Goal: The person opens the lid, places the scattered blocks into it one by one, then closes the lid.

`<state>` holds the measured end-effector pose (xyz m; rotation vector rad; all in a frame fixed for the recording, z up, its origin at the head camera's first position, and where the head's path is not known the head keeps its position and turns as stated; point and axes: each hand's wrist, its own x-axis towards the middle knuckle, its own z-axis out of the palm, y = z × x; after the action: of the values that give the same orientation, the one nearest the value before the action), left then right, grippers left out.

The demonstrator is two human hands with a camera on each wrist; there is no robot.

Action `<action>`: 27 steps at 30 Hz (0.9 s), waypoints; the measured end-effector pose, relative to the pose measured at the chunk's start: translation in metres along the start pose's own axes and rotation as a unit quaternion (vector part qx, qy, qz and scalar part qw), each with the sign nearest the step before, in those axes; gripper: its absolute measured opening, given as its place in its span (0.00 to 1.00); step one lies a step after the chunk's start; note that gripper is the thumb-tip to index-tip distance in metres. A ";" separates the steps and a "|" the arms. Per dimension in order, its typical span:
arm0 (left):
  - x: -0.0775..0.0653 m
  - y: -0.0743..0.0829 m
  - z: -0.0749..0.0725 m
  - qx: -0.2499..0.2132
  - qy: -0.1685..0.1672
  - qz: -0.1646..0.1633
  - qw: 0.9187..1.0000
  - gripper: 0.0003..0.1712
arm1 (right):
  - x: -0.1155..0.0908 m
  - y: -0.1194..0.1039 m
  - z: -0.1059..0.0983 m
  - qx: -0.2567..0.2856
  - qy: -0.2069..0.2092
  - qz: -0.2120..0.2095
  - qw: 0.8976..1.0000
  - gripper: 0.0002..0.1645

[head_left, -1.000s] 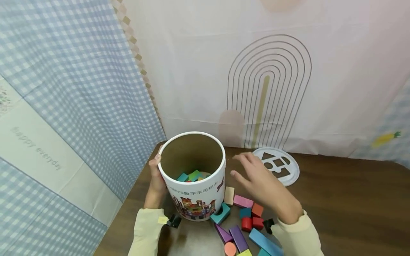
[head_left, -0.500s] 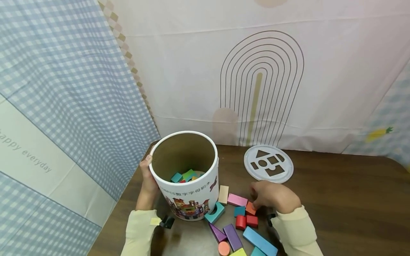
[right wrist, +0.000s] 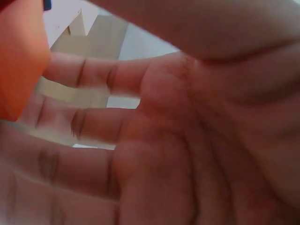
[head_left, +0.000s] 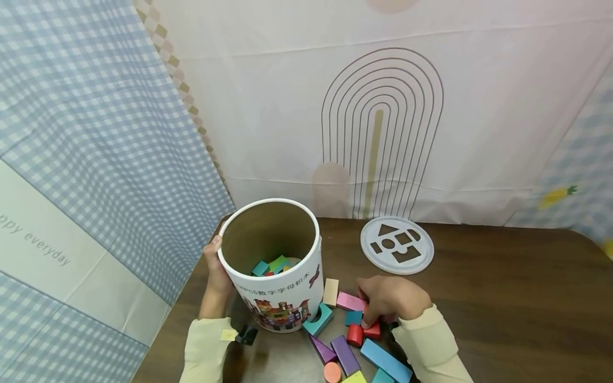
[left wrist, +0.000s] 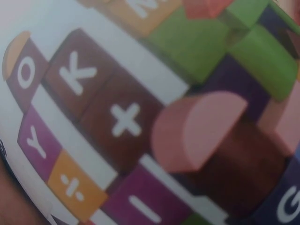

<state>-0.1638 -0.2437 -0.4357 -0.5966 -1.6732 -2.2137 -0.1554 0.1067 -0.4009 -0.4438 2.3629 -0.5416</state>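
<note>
A white cylindrical bucket (head_left: 287,292) with printed coloured buildings stands on the dark wooden table. My left hand (head_left: 217,274) holds its left side, with fingertips at the rim; the left wrist view shows only the printed wall (left wrist: 126,117) close up. Several coloured blocks (head_left: 278,264) lie inside. Right of the bucket, my right hand (head_left: 395,298) reaches down among loose blocks and pinches an orange block (right wrist: 21,61), mostly hidden by the fingers in the head view. Around those fingers lie a pink block (head_left: 350,301), a dark teal block (head_left: 354,318) and a red cylinder (head_left: 355,335).
A white round lid (head_left: 421,260) with shaped cut-outs lies behind the right hand. Nearer me are a long blue block (head_left: 385,360), purple pieces (head_left: 346,355) and a coral cylinder (head_left: 332,372). A teal arch block (head_left: 318,320) sits against the bucket; a patterned cloth (head_left: 268,133) hangs behind.
My right hand has come down from beside the bucket's rim to the blocks and taken hold of the orange one. The left hand stays on the bucket; the head view has shifted slightly.
</note>
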 end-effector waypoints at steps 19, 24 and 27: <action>-0.001 -0.005 -0.005 -0.005 0.001 -0.003 1.000 0.37 | 0.001 0.005 -0.003 -0.030 0.021 -0.017 0.999 0.06; 0.000 -0.005 -0.005 0.003 -0.019 0.002 1.000 0.38 | 0.002 0.007 -0.010 -0.051 0.053 -0.122 0.990 0.07; 0.002 -0.006 -0.005 -0.004 -0.027 0.009 1.000 0.37 | 0.002 0.005 -0.014 -0.069 0.098 -0.186 0.975 0.07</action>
<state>-0.1693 -0.2466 -0.4410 -0.6761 -1.6795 -2.2107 -0.1672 0.1140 -0.3943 -0.9481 2.5280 -0.6143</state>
